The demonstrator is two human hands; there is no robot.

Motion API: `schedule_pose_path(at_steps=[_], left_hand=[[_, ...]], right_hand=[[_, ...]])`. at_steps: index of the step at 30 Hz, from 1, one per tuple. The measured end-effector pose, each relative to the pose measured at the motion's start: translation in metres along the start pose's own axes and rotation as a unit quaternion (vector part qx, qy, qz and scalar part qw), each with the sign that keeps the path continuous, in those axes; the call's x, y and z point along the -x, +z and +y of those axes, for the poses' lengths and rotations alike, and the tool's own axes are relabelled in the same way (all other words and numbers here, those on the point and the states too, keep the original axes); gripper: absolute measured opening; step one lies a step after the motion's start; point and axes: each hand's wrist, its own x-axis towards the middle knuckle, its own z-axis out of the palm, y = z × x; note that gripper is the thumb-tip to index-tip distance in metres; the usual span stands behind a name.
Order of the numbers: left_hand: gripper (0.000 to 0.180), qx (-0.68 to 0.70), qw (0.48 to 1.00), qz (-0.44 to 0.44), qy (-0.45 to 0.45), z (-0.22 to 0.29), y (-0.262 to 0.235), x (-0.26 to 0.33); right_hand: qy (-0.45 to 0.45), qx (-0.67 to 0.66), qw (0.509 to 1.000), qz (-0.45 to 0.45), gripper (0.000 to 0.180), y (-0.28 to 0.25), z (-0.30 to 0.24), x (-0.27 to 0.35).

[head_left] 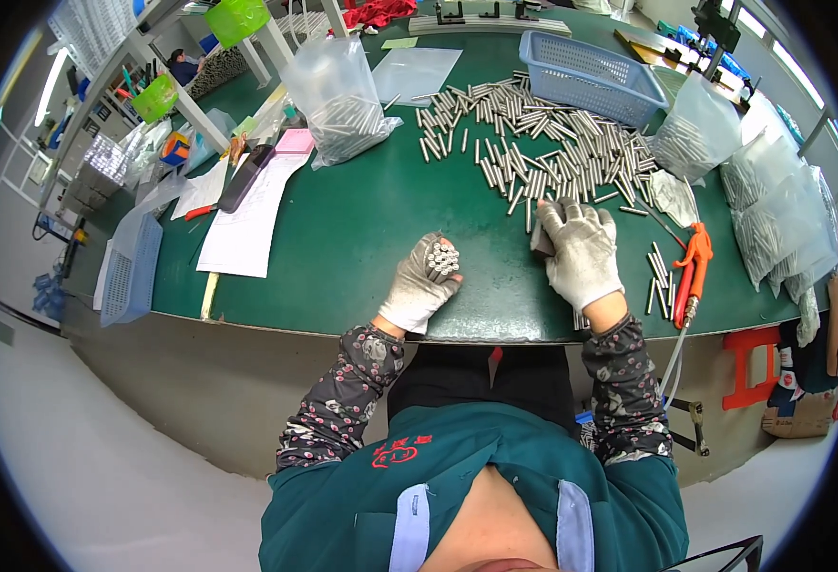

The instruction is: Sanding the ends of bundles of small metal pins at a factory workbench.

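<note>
My left hand (pixel 413 290), in a pale work glove with bare fingertips, is closed round a bundle of short metal pins (pixel 443 258), their round ends facing up. To its right, my right hand (pixel 583 255), gloved the same way, grips a small dark block (pixel 540 241) at the table top; the palm hides much of it. Just beyond that hand spreads a big heap of loose metal pins (pixel 572 143). Several more pins (pixel 660 281) lie to the right of my right wrist, and a few ends show under it near the table's front edge.
An orange air gun (pixel 694 255) with a hose lies at the right. Bags of pins (pixel 783 224) stand beyond it, another bag (pixel 338 105) at the back left. A blue basket (pixel 591 78) sits behind the heap. Papers (pixel 247 224) and a dark case (pixel 246 178) lie left.
</note>
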Motion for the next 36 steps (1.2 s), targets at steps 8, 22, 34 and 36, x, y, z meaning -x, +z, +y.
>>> schedule_pose_path(at_steps=[8, 22, 34, 36], left_hand=[[0.059, -0.139, 0.990, 0.012, 0.034, -0.001, -0.001, 0.001], [0.046, -0.225, 0.972, 0.018, 0.067, 0.011, 0.008, -0.002], [0.052, -0.174, 0.984, 0.001, 0.025, 0.003, 0.002, 0.000], [0.056, 0.041, 0.999, -0.003, -0.015, 0.000, -0.003, 0.005]], right_hand=[[-0.139, -0.134, 0.981, 0.013, 0.045, 0.001, -0.047, 0.021], [-0.031, -0.193, 0.968, 0.160, 0.016, -0.013, -0.041, -0.021], [-0.050, -0.026, 0.983, 0.177, 0.029, -0.001, -0.032, -0.011], [-0.022, -0.164, 0.984, 0.064, 0.036, -0.017, -0.052, -0.006]])
